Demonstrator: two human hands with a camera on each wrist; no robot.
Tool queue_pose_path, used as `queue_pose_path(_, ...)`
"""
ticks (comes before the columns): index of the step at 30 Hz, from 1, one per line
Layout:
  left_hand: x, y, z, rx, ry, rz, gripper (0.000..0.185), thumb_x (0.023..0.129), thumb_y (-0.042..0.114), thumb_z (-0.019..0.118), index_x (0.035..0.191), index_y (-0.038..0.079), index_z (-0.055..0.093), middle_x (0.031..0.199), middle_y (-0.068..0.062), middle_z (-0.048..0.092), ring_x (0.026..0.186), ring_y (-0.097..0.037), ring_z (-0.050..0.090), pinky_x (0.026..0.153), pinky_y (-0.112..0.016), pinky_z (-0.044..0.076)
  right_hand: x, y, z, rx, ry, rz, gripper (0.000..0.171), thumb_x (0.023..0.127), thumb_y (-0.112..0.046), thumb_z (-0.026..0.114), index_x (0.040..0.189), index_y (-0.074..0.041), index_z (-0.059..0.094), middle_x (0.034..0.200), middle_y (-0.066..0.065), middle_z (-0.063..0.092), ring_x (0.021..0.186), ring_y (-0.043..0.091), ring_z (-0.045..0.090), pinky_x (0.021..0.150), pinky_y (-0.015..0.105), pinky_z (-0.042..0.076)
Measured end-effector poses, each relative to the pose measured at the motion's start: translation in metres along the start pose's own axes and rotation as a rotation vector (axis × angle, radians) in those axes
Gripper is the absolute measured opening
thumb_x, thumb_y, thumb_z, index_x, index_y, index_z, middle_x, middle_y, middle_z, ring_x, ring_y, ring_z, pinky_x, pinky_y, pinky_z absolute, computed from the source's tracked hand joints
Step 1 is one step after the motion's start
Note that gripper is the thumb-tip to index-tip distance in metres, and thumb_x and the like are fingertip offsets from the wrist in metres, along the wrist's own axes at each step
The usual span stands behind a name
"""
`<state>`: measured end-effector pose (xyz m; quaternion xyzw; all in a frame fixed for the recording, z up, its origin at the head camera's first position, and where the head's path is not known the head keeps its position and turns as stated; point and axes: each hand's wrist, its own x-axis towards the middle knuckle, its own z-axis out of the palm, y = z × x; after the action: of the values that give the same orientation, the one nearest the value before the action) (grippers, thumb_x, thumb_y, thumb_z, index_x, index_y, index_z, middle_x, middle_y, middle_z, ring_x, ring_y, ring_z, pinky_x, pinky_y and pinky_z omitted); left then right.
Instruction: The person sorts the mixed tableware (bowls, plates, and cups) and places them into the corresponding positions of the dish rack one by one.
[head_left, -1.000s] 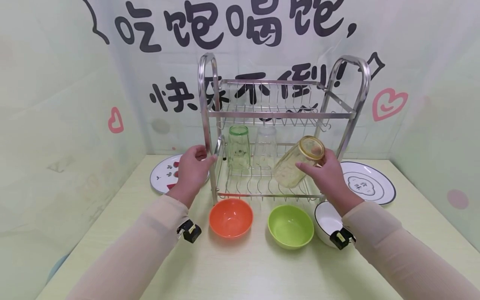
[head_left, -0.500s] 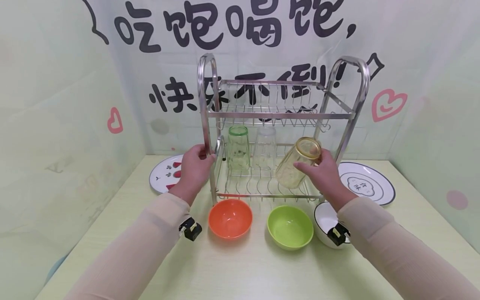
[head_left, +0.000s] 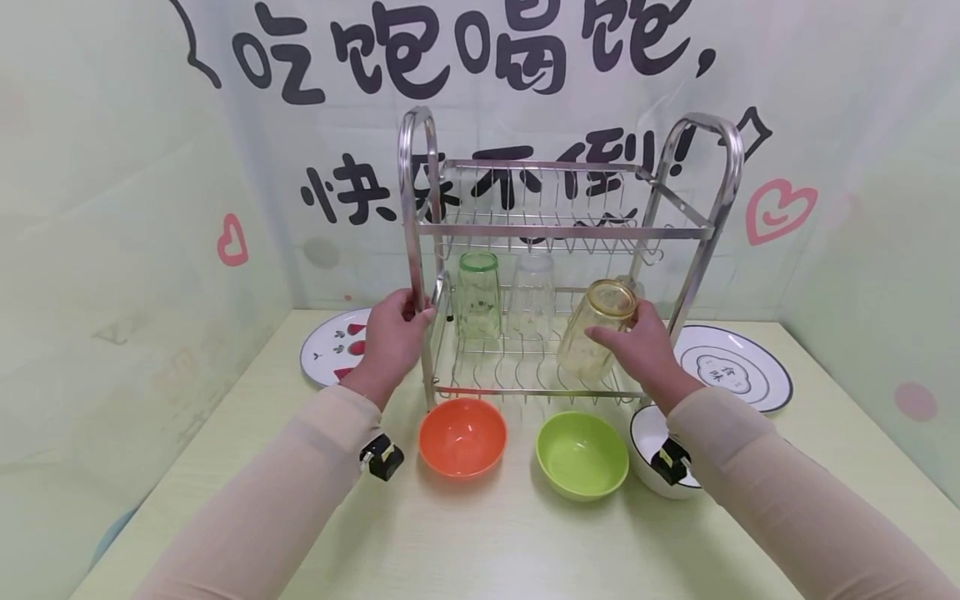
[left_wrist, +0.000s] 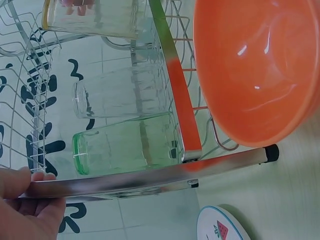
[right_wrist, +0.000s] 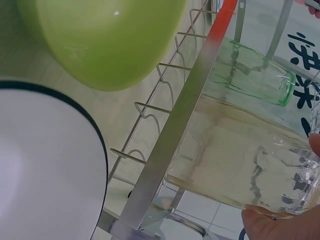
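Observation:
A two-tier metal dish rack (head_left: 562, 229) stands at the back of the table. My left hand (head_left: 390, 337) grips its front left post (left_wrist: 150, 177). My right hand (head_left: 637, 342) holds a yellow-tinted glass (head_left: 592, 337), tilted with its rim up, at the right end of the lower tier. In the right wrist view my fingertips (right_wrist: 285, 220) pinch the yellow-tinted glass (right_wrist: 240, 160) just behind the front rail (right_wrist: 185, 115). A green glass (head_left: 478, 296) and a clear glass (head_left: 531, 292) stand on the lower tier to its left.
In front of the rack sit an orange bowl (head_left: 462, 436), a green bowl (head_left: 582, 454) and a white bowl (head_left: 651, 433). A strawberry-print plate (head_left: 330, 350) lies left of the rack, a dark-rimmed white plate (head_left: 738, 364) right. Walls enclose the table.
My right hand has carried the yellow-tinted glass a little lower and deeper into the lower tier, and it now stands less tilted. My left hand stays on the post.

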<state>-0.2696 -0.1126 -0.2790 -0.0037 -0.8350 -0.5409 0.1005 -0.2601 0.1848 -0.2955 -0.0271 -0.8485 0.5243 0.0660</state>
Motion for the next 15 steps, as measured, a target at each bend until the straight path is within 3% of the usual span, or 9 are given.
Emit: queue_pose_path(15, 0.003, -0.0024, -0.0008, 0.071, -0.026, 0.011, 0.02, 0.099, 0.012, 0.055, 0.116, 0.002, 0.058, 0.111, -0.015, 0.06, 0.099, -0.028, 0.052, 0.092, -0.041, 0.05, 0.007, 0.0053, -0.0006, -0.053, -0.059, 0.018, 0.078, 0.086, -0.022, 0.07, 0.142, 0.008, 0.024, 0.14, 0.027, 0.038, 0.126, 0.039, 0.04, 0.108, 0.053, 0.032)
